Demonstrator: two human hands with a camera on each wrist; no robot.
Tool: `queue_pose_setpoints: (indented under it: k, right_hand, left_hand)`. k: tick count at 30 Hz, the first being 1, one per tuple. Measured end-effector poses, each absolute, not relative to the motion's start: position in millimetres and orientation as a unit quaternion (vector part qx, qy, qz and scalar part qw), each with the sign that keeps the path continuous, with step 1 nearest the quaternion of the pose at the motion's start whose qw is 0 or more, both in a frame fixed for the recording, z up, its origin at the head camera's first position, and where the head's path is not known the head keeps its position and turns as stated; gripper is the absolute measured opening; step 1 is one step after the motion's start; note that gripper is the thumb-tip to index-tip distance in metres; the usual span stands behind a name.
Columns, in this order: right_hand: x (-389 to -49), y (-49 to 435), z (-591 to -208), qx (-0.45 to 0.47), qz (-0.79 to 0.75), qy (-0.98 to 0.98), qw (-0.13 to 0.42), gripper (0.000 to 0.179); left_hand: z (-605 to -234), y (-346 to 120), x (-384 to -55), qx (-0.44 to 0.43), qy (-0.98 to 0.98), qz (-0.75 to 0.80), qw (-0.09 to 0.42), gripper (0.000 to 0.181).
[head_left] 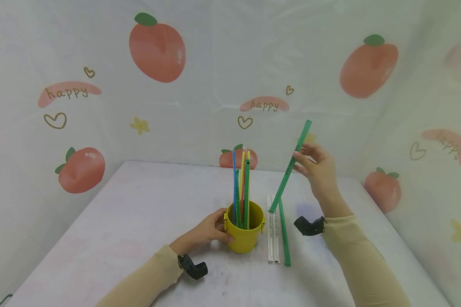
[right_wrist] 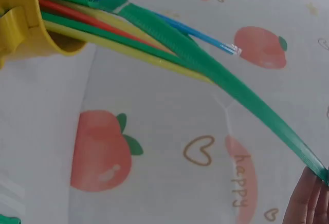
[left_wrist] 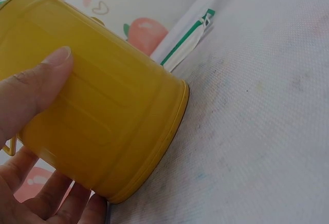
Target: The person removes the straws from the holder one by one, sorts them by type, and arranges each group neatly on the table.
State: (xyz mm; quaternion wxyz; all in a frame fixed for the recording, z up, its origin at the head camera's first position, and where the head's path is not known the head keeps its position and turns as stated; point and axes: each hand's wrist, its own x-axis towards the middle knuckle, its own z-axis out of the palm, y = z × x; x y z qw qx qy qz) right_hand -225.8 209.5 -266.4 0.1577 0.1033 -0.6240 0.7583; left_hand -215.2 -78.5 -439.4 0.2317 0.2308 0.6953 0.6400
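Observation:
My left hand (head_left: 205,230) holds a small yellow bucket (head_left: 243,242) by its left side. In the left wrist view the thumb (left_wrist: 43,85) lies along the bucket wall and the fingers reach under it. Several straws stand in the bucket, among them a blue straw (head_left: 234,179) and a green one (head_left: 247,183). Up to the right, my right hand (head_left: 319,172) pinches a green paper-wrapped straw (head_left: 286,177). That straw slants, its lower end above the table to the right of the bucket. In the right wrist view only some fingertips show.
Two white-wrapped straws (head_left: 270,243) and another green straw (head_left: 284,238) lie on the table (head_left: 157,192) right of the bucket. A patterned curtain (head_left: 199,106) hangs behind and beside the table. A black wrist camera (head_left: 309,226) sits on each forearm.

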Motion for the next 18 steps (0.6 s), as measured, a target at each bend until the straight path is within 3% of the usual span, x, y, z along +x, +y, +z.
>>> queue_pose_setpoints:
  k: [18]
  right_hand:
    - [-230.0, 250.0, -297.3, 0.063, 0.732, -0.667, 0.124, 0.050]
  left_hand:
    - [-442.1, -78.0, -217.1, 0.230, 0.689, 0.645, 0.238, 0.070]
